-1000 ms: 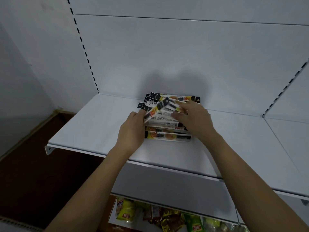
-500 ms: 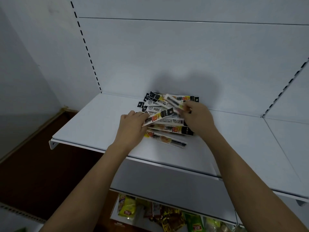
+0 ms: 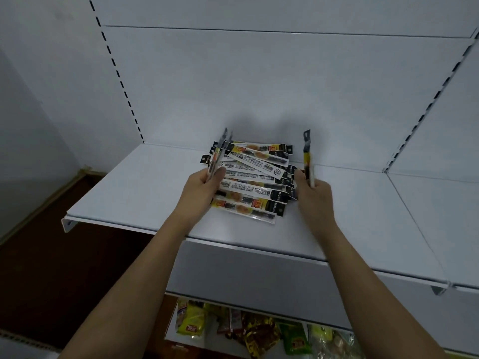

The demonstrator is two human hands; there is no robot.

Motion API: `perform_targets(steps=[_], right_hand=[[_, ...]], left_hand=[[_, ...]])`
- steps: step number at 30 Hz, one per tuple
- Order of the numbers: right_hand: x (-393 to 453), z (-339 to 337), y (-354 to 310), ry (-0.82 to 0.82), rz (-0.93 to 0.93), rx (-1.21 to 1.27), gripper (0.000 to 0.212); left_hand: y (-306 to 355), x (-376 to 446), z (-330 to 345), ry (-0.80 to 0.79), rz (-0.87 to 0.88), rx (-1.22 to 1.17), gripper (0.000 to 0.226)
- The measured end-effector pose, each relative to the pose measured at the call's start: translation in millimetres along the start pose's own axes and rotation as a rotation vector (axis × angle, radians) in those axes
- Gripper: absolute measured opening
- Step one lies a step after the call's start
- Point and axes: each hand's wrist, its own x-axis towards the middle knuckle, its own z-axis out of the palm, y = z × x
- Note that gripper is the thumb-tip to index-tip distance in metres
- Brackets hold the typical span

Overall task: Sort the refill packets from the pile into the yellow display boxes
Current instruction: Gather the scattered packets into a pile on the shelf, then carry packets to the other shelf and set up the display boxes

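A pile of long refill packets, yellow, black and white, lies on the white shelf near the back wall. My left hand is at the pile's left edge, closed around a refill packet that stands nearly upright. My right hand is at the pile's right side and grips another refill packet, also held upright. No yellow display box is in view.
The shelf runs on to the right past a seam. Slotted uprights flank the white back panel. Below, a lower shelf holds snack bags. Dark floor lies at the left.
Both hands lifted a packet each off the pile and moved apart, left hand leftward, right hand rightward. The packets went from lying slanted over the pile to standing upright.
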Motion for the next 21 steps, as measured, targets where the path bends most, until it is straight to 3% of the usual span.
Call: perform_targets(steps=[3,5,9,11,14,19,21], right_hand=[[1.9,3.4,-3.3,0.003,0.036,-0.097,0.051],[-0.8,2.1,-13.2,0.004,0.004,-0.118,0.041],[-26.9,-4.6,-35.0,-0.022,-0.118,-0.151,0.018],[-50.2,-11.3,-39.4,0.015,-0.081,-0.185,0.025],[-101.9,-28.1,-37.7,0.139,0.040,-0.120,0.043],[-214.1,-70.9,-21.7,0.478,0.225,0.010,0.042],[-261.0,-85.3,-15.6,0.600,0.280,0.033,0.043]], left_hand=[[-9.5,7.9,-4.1,0.037,0.057,0.062,0.028],[-4.9,8.3,-6.9,0.014,0.157,0.084,0.017],[16.4,1.0,0.1,-0.195,0.246,0.042,0.011],[23.4,-8.1,11.3,-0.352,0.168,-0.079,0.006],[23.5,-28.0,31.5,-0.573,0.088,-0.227,0.013],[12.6,-81.5,70.1,-0.826,0.173,-0.175,0.023],[-0.8,-107.0,87.1,-0.947,0.119,-0.194,0.021]])
